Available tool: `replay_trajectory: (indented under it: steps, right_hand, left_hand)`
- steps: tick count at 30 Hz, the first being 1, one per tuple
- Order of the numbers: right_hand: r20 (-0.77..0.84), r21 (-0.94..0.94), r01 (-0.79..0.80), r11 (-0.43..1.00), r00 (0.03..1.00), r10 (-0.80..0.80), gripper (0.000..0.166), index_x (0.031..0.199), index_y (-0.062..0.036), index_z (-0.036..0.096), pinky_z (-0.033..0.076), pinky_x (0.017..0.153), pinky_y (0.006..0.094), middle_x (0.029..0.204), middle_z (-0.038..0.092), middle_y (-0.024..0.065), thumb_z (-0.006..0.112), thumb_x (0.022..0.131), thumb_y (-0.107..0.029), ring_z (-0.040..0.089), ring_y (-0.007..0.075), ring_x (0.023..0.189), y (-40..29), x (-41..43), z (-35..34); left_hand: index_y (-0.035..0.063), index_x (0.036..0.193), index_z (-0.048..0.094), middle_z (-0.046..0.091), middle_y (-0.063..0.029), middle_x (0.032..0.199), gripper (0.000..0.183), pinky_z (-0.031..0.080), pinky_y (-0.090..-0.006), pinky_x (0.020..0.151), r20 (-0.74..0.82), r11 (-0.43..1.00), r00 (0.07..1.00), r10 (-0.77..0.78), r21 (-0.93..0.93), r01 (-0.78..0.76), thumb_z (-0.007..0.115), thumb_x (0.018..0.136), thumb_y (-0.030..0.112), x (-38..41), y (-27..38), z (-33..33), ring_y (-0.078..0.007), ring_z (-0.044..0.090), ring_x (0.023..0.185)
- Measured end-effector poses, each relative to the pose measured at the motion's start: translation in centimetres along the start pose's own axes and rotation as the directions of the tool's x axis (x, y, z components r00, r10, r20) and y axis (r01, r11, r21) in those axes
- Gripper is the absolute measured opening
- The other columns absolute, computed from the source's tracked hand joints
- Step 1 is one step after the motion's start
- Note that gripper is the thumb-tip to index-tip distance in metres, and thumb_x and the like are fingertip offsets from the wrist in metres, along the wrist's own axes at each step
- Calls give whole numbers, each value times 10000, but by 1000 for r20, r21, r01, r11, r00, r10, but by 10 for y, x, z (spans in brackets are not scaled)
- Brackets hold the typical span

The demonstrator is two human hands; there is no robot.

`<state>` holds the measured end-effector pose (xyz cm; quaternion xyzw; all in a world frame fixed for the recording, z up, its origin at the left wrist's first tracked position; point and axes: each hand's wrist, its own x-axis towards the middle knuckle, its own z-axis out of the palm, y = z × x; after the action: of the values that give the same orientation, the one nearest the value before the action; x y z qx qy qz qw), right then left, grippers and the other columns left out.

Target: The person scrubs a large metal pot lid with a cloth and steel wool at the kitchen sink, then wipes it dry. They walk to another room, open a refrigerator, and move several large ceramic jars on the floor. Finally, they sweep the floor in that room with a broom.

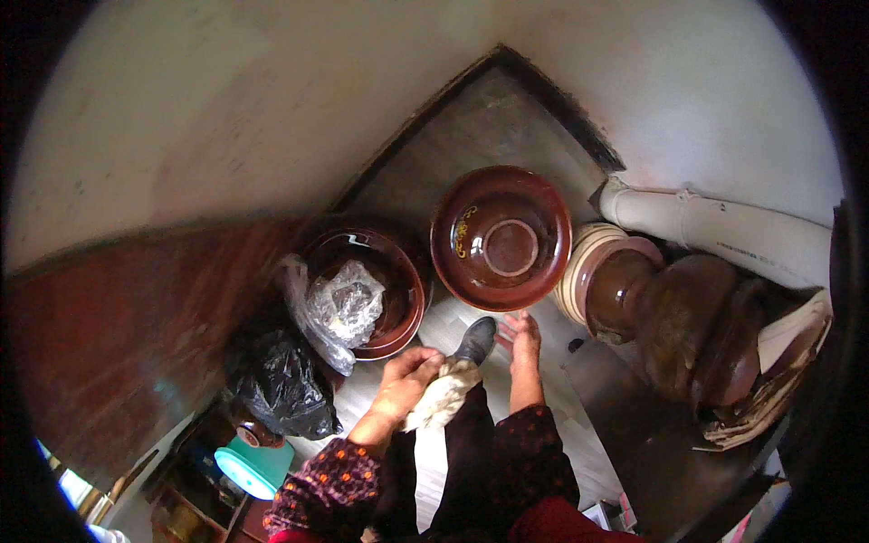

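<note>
My left hand grips a crumpled off-white cloth, which hangs above the floor between my legs. My right hand is empty, its fingers apart, just below the near rim of a round brown glazed ceramic vessel or lid. Whether the fingertips touch that rim, I cannot tell. A raised ring shows at its middle, and yellow writing marks its left side. To the left stands a second brown glazed vessel, with clear plastic wrap bunched over it.
A black plastic bag and a turquoise container are at lower left. On the right are a cream-banded pot, more brown pots, stacked cardboard and a white pipe. Two walls meet behind. My dark shoe is between my hands.
</note>
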<state>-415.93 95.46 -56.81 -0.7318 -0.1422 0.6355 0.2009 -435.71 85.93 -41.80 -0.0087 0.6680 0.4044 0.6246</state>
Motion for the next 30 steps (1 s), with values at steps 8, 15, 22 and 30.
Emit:
replay_trajectory:
  steps: [8,15,22,30]
  right_hand:
    - [36,-64,-127,990,991,129,475,1281,-36,413,546,749,440,1141,576,206,538,899,-288,610,324,971,28,-37,-14]
    - [100,-21,-136,990,985,138,392,1200,-79,490,553,716,407,1103,610,165,593,854,-233,630,284,931,29,-51,-8]
    - [138,-218,-90,972,983,122,459,1241,-35,467,537,757,408,1151,582,194,538,912,-346,611,299,988,41,-86,-18]
    - [195,-280,-128,952,963,186,327,1163,-61,534,550,637,335,996,655,116,542,930,-290,649,209,816,83,-143,-31]
  left_hand:
    - [21,959,633,630,3,877,157,457,-227,741,-206,980,967,151,-96,-174,610,902,165,-33,49,-66,-80,552,798]
    - [14,978,613,621,-13,883,160,442,-225,746,-447,924,810,380,222,-311,586,904,153,-35,69,-125,-87,547,797]
    - [15,981,614,619,-6,869,161,446,-210,718,-455,935,857,242,-129,-332,599,903,155,-50,61,-157,-72,544,774]
    - [11,1011,603,622,-38,863,223,452,-231,710,-577,845,623,529,292,-447,643,855,164,-14,63,-149,-88,543,768]
